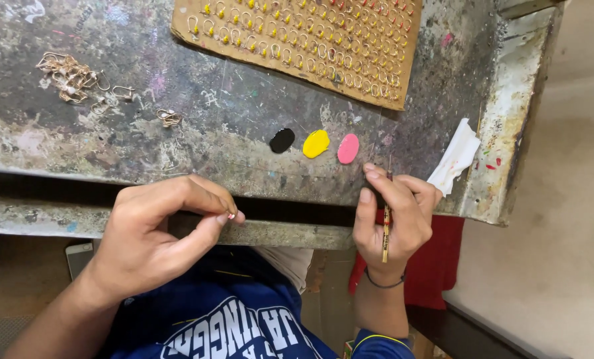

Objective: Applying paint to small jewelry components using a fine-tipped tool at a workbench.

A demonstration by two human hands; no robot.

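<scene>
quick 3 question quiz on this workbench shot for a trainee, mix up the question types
1. True or false: the left hand pinches a small metal piece between its fingertips.
2. Which paint blob lies nearest the right hand? A) the black blob B) the yellow blob C) the pink blob
3. Fill in: the rows of small metal loops with coloured tips sit on a sheet of ____ at the far side of the worn table.

Key
1. True.
2. C. The right hand holds a thin brush just below it.
3. Cardboard. A loose pile of bare metal loops lies to the left.
</scene>
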